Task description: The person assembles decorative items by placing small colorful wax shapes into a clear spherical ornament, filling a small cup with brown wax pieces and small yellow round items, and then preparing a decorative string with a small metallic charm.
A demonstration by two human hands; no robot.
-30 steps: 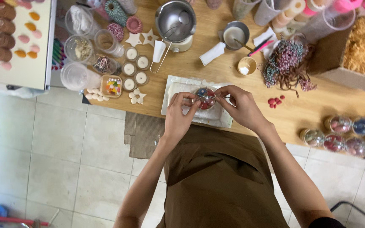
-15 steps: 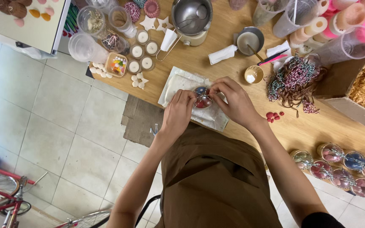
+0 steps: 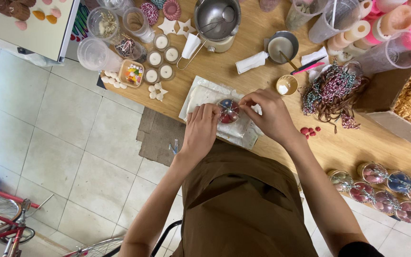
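Our left hand (image 3: 201, 129) and right hand (image 3: 269, 114), fingers pinched, grip a small clear ball (image 3: 228, 110) with red and blue filling over white wrapping (image 3: 200, 93) on the desk (image 3: 243, 76); tangled striped twine (image 3: 331, 90) lies nearby.

Olive-brown apron or dress, bare forearms, a dark sleeve edge at the right arm.

Ball (image 3: 228, 111) partly hidden by fingers, bicycle (image 3: 1, 223) cut off
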